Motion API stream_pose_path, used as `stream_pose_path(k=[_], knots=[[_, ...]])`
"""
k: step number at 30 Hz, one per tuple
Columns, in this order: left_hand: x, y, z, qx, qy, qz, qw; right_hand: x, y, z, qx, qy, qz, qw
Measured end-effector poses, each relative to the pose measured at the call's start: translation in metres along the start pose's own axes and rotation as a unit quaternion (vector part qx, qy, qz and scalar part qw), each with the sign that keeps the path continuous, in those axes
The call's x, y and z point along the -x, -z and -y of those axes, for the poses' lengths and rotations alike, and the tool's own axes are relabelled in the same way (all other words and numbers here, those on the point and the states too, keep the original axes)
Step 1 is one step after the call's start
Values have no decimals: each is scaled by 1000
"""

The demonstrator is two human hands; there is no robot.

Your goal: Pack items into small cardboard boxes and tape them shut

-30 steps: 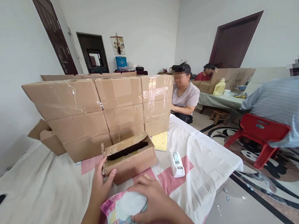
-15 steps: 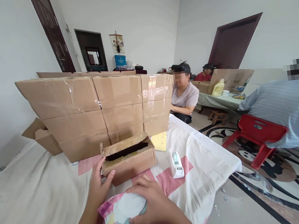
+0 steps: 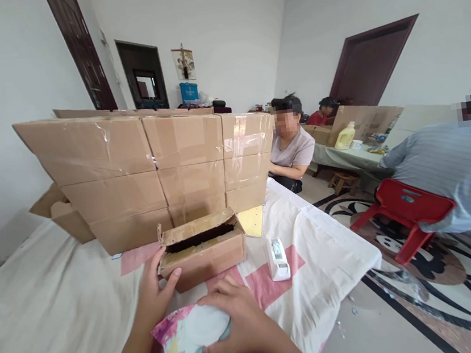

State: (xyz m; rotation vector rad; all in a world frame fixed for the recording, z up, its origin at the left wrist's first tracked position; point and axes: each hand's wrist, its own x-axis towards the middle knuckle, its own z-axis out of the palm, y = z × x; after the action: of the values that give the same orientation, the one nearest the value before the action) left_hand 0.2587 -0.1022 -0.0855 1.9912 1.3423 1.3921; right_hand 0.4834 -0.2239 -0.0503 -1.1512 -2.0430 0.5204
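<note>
A small open cardboard box [image 3: 204,250] lies on the cloth-covered table [image 3: 42,315] in front of me. My left hand [image 3: 155,289] grips its near left corner, thumb on the front face and fingers on the end. My right hand [image 3: 236,319] lies curled over a soft pink and pale-blue plastic packet [image 3: 183,343] with a white round patch, pressing it on the table just in front of the box.
A wall of taped cardboard boxes [image 3: 149,170] stands behind the small box. A white tape dispenser [image 3: 277,258] sits to the right, near a yellow sheet [image 3: 252,220]. The table edge drops off at right. Other people sit beyond, one on a red chair [image 3: 407,212].
Both hands keep their hold on the box and the packet. Only the view has shifted slightly.
</note>
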Motion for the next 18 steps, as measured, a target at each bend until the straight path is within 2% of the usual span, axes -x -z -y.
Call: stream_pose_path(k=[8, 14, 18], knots=[[0, 1, -4, -27, -21, 1, 999, -1, 1, 1, -1, -1, -1, 1000], [-1, 5, -17, -64, -44, 17, 997, -1, 3, 3, -4, -11, -1, 1000], [2, 9, -26, -102, -56, 0, 993, -3, 5, 8, -3, -20, 5, 1000]])
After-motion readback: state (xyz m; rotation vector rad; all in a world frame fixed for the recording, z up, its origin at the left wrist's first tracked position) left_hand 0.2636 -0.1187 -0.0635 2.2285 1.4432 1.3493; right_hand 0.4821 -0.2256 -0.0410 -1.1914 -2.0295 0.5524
